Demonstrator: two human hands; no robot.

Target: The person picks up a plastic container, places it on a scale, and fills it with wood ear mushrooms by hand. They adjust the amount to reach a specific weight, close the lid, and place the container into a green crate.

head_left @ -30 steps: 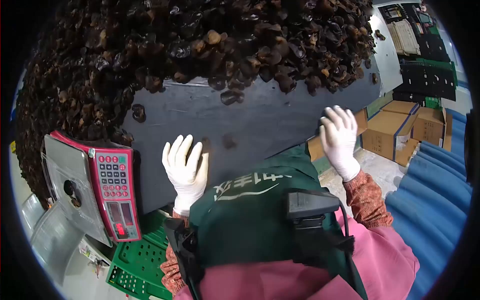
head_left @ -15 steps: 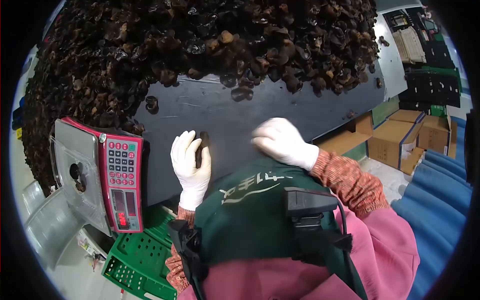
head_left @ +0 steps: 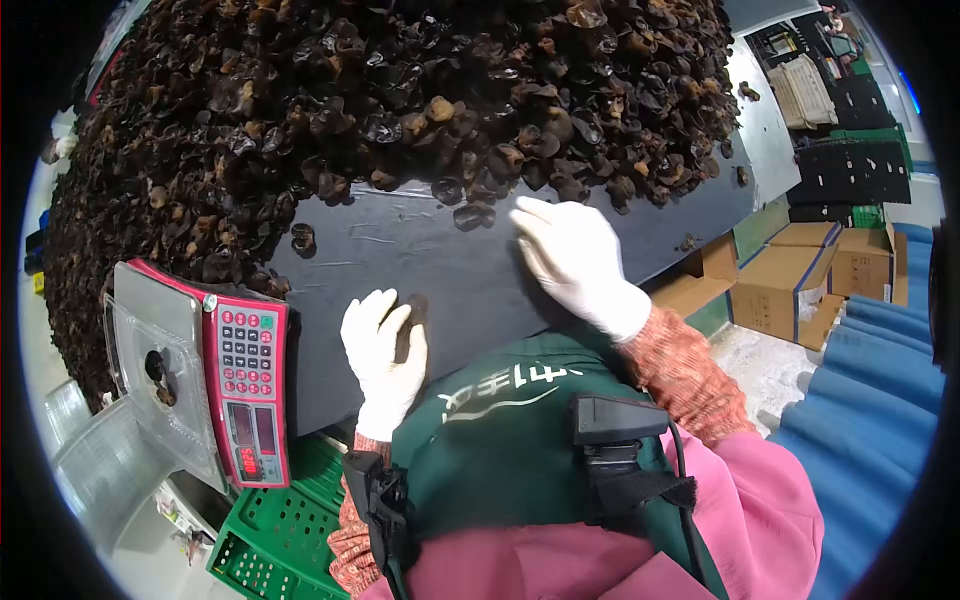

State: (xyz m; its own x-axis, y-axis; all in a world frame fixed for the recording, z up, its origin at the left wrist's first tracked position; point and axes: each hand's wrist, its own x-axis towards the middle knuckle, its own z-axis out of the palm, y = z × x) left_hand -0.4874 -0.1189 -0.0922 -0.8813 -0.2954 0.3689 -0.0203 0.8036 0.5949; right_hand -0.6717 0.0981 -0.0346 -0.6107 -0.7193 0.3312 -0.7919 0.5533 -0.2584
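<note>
My left hand (head_left: 384,350), in a white glove, is closed around a dark brown wood ear mushroom (head_left: 417,308) that sticks out between thumb and fingers. My right hand (head_left: 580,262), also gloved, is held over the dark work surface (head_left: 385,240) with its fingers stretched out and nothing seen in them. Its fingertips are close to the front edge of a big heap of wood ear mushrooms (head_left: 430,110). One loose mushroom (head_left: 303,239) lies on the surface left of the heap's edge.
At left stands a red weighing scale (head_left: 245,345) with a lit display. On its plate sits a clear plastic box (head_left: 165,390) holding a few dark pieces. Below are green crates (head_left: 275,540). Cardboard boxes (head_left: 775,290) and blue sheeting (head_left: 850,390) are at right.
My right hand has moved up toward the heap and its fingers have straightened. My left hand stays near the same place, still gripping the mushroom. The camera view has shifted slightly.
</note>
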